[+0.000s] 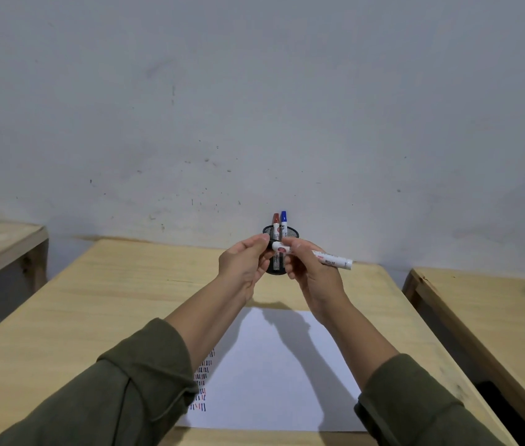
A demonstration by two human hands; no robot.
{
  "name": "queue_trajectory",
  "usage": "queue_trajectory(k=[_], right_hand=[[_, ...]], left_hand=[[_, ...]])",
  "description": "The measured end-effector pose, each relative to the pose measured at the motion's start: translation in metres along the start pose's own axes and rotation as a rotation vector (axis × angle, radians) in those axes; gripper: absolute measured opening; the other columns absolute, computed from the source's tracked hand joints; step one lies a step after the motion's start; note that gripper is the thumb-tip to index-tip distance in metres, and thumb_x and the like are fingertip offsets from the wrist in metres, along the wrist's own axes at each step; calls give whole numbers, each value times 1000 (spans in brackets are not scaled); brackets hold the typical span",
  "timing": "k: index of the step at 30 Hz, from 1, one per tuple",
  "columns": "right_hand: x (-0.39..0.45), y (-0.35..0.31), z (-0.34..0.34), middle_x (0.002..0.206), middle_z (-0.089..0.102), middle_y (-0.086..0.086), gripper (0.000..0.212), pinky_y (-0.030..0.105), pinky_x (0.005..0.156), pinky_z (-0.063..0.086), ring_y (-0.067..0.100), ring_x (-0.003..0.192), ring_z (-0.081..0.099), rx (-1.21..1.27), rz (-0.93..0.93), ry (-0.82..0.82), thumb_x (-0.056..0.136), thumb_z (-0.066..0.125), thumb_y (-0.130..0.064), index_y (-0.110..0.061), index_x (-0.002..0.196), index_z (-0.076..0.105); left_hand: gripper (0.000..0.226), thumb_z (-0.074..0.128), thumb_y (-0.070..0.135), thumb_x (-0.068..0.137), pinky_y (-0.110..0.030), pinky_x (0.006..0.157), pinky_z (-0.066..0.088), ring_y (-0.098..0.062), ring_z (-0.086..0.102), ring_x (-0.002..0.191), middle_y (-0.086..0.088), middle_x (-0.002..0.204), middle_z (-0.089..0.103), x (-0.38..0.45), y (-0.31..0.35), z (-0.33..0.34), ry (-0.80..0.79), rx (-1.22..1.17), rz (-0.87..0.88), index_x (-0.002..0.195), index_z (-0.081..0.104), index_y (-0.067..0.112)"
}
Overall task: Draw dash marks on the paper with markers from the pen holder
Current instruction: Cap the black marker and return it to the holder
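Both hands are raised over the counter [126, 300], in front of the pen holder [279, 235]: the right hand [308, 268] grips the white marker [328, 257] by its barrel, the left hand [245, 265] pinches its dark cap end. Light, stiff, smooth plastic – likely best held mid-barrel. The paper [271, 381] lies below, dashes at its left edge

I hold both arms stretched forward, raised above the desk [126, 284], forearms bare past rolled olive sleeves. My left hand [245, 265] curls shut, fingertips pinched together. My right hand [311, 272] closes its grip beside it, knuckles almost touching the left.
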State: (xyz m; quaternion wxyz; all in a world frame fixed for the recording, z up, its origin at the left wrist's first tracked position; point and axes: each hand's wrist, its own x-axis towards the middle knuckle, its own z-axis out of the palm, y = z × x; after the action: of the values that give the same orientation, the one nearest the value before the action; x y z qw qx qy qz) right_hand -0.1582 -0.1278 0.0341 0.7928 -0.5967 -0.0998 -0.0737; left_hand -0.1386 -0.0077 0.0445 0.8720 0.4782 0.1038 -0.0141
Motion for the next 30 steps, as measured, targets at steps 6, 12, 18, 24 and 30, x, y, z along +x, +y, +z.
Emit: queue_trajectory(k=[6, 12, 18, 24, 30], right_hand=[[-3, 0, -4, 82, 63, 6, 24, 21, 58, 43, 15, 69, 55, 110, 104, -202, 83, 59, -20, -14, 104, 69], [9, -20, -21, 117, 65, 11, 78, 25, 67, 47, 19, 90, 63, 208, 282, -418, 67, 68, -50, -10, 132, 53], [41, -17, -26, 96, 73, 5, 22, 21, 67, 49, 14, 74, 66, -46, 137, -130, 92, 50, -5, -13, 104, 67], [95, -16, -38, 84, 67, 11, 53, 26, 65, 52, 18, 79, 66, -351, 12, -1, 87, 57, 4, -34, 121, 43], [149, -11, -40, 95, 61, 13, 84, 28, 66, 57, 22, 82, 63, -573, -63, 78, 87, 54, 4, -48, 142, 19]], left_hand=[[8, 57, 12, 91, -18, 69, 49, -4, 64, 65, 0, 81, 65, 8, 4, -2, -45, 76, 58, 86, 61, 17], [12, 50, 9, 93, -14, 54, 49, -7, 62, 65, -3, 86, 66, 29, 23, -2, -137, 34, 17, 98, 60, 15], [22, 58, 22, 89, -23, 78, 49, -7, 65, 87, 0, 99, 70, 61, 25, 6, -156, 479, 146, 110, 63, 18], [32, 61, 25, 87, -29, 103, 39, -15, 56, 115, 0, 124, 65, 98, 15, 8, -119, 1071, 398, 119, 63, 19], [37, 59, 33, 87, -33, 107, 35, -23, 47, 128, -3, 131, 60, 132, -4, 16, -138, 1242, 390, 122, 62, 26]])
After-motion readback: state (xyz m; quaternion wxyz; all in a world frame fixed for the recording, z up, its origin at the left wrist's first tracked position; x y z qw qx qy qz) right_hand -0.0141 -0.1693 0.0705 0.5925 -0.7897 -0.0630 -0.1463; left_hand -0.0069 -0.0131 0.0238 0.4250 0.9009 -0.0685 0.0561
